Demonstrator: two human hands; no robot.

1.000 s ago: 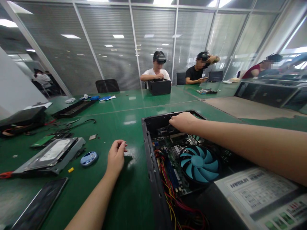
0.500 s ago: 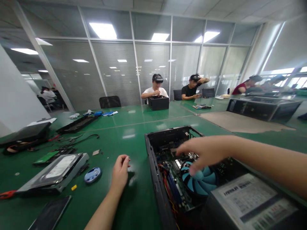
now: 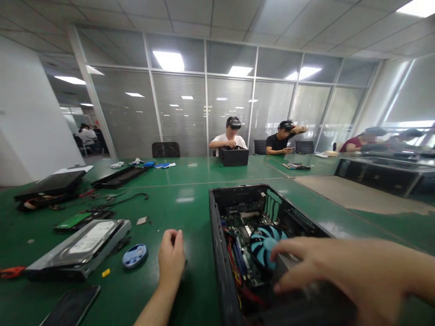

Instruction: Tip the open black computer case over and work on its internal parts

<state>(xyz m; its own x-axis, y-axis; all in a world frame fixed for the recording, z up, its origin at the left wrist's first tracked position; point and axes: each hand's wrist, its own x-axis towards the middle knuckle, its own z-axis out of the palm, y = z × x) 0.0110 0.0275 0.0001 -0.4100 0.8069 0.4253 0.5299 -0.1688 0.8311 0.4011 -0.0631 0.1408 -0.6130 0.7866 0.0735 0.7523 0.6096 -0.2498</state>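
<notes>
An opened black computer case [image 3: 217, 240] lies on its side on the green table [image 3: 190, 190]. Inside it are a circuit board, coloured cables and a cooling fan [image 3: 267, 246] with light-blue blades. My right hand [image 3: 340, 267], blurred, reaches across the case's near right side. Its thumb and fingers are around a corner of the grey power supply [image 3: 288, 267], most of which the hand covers. Left of the case, my left hand [image 3: 171, 256] rests by the table with its fingers curled closed. Whatever it may hold is hidden.
On the left lie a hard drive in a metal bracket [image 3: 86, 246], a round blue dish [image 3: 135, 256], a yellow bit [image 3: 106, 272], a phone-like black slab [image 3: 73, 305] and red-handled pliers [image 3: 12, 271]. Co-workers sit across the table; one handles a black box [image 3: 234, 156].
My right hand has moved from above the fan toward me and down onto the power supply, whose label is now covered. My left hand stays curled in nearly the same place. The view has tilted up.
</notes>
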